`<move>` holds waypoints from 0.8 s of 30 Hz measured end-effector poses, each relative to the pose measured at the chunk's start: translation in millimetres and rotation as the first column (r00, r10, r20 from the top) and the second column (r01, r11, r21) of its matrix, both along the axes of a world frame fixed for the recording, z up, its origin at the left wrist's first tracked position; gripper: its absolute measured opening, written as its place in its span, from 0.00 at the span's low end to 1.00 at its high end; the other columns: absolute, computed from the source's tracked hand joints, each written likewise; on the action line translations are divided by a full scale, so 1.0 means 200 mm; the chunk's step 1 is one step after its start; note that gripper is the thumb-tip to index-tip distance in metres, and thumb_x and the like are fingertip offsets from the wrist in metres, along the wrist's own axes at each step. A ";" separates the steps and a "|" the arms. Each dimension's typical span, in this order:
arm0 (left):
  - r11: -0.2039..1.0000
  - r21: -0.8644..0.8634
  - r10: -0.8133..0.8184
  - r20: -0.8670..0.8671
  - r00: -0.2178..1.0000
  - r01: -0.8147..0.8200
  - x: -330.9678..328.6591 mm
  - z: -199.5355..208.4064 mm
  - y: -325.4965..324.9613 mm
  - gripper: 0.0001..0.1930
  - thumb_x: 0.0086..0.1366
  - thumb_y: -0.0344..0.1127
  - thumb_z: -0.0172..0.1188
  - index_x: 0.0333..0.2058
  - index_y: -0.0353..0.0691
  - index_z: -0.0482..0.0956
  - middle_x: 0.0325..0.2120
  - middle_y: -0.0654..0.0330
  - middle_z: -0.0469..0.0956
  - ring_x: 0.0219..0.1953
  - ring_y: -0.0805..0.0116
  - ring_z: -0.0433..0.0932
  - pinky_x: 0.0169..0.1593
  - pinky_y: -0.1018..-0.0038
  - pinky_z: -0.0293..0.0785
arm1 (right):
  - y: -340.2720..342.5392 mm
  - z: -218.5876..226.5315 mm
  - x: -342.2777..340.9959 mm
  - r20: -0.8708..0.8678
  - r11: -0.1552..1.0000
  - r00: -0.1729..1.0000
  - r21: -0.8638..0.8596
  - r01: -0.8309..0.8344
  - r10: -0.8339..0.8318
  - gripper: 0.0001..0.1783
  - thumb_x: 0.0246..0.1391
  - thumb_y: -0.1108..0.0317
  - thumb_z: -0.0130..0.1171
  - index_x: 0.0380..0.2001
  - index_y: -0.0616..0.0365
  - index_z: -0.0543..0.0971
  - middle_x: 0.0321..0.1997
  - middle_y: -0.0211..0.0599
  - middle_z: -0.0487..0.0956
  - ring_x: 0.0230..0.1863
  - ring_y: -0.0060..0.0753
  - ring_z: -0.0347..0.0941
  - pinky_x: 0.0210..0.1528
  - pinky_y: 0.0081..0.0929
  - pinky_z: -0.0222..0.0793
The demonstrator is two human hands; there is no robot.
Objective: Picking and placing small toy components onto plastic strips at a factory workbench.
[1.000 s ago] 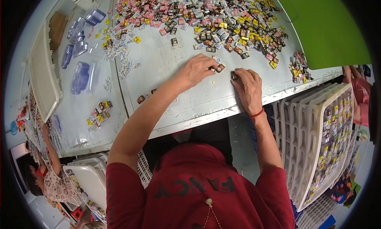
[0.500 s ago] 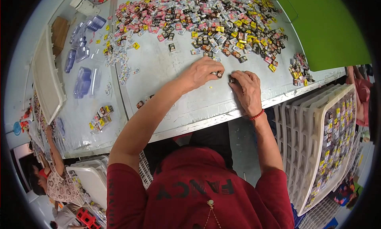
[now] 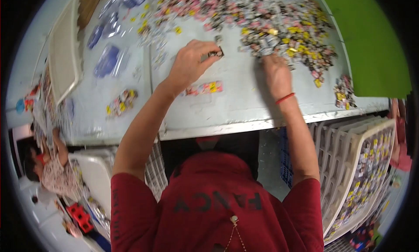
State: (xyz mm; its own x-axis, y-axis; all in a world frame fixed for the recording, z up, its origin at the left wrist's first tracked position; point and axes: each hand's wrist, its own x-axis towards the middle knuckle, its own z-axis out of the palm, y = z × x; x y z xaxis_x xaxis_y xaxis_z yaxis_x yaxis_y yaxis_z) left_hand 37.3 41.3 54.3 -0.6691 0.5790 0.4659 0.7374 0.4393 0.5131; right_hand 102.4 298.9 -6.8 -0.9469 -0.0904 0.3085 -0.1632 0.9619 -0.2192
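Observation:
My left hand point(image 3: 191, 60) is raised over the table, pinching a small dark block-shaped packet point(image 3: 215, 54) between thumb and fingers. My right hand point(image 3: 277, 73) reaches to the near edge of a wide heap of small printed packets point(image 3: 301, 38) in black, pink, white and yellow. Its fingertips are among the packets and smeared by motion, so whether they grip one does not show. Beside my left forearm lies a short row of pink, yellow and dark packets point(image 3: 209, 87).
Clear plastic trays point(image 3: 108, 61) and a white tray point(image 3: 64, 51) lie at the left. Small packet clusters sit at the left point(image 3: 122, 103) and right point(image 3: 344, 92). Stacked white crates point(image 3: 362, 164) stand right, below a green panel point(image 3: 362, 38). Another person point(image 3: 50, 171) is at far left.
Both hands have moved apart from near each other: the left went left with a dark packet, the right forward to the heap. The view has shifted, and the packet row by my left arm is uncovered.

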 end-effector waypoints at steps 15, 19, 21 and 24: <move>0.999 0.004 0.035 0.042 0.999 -0.035 0.46 -0.12 -0.37 0.08 0.53 0.28 0.63 0.34 0.37 0.79 0.36 0.59 0.78 0.38 0.60 0.75 0.43 0.70 0.73 | -0.52 0.17 0.29 0.162 0.705 0.983 -0.707 0.054 0.087 0.13 0.56 0.74 0.57 0.46 0.59 0.78 0.32 0.28 0.81 0.32 0.15 0.72 0.35 0.16 0.69; 0.999 -0.024 -0.032 -0.008 0.999 0.031 0.44 -0.18 -0.33 0.08 0.52 0.26 0.62 0.33 0.34 0.79 0.36 0.58 0.76 0.40 0.60 0.74 0.44 0.69 0.73 | -0.71 0.17 0.33 0.178 0.708 0.982 -0.701 0.086 0.056 0.12 0.54 0.75 0.58 0.43 0.60 0.79 0.31 0.32 0.81 0.31 0.19 0.75 0.35 0.18 0.70; 0.999 -0.036 -0.035 -0.015 0.999 0.034 0.43 -0.22 -0.32 0.09 0.52 0.26 0.62 0.34 0.34 0.79 0.36 0.58 0.76 0.40 0.60 0.74 0.44 0.69 0.73 | -0.76 0.16 0.34 0.131 0.764 0.991 -0.642 0.069 0.020 0.11 0.53 0.75 0.59 0.41 0.60 0.79 0.30 0.35 0.81 0.30 0.23 0.75 0.34 0.20 0.71; 0.999 -0.023 -0.030 -0.007 1.000 0.030 0.44 -0.25 -0.32 0.09 0.51 0.25 0.62 0.34 0.33 0.79 0.35 0.58 0.76 0.41 0.60 0.74 0.43 0.69 0.74 | -0.79 0.15 0.35 0.092 0.869 0.996 -0.493 0.034 0.014 0.09 0.50 0.76 0.60 0.37 0.59 0.80 0.27 0.39 0.80 0.31 0.35 0.75 0.34 0.27 0.71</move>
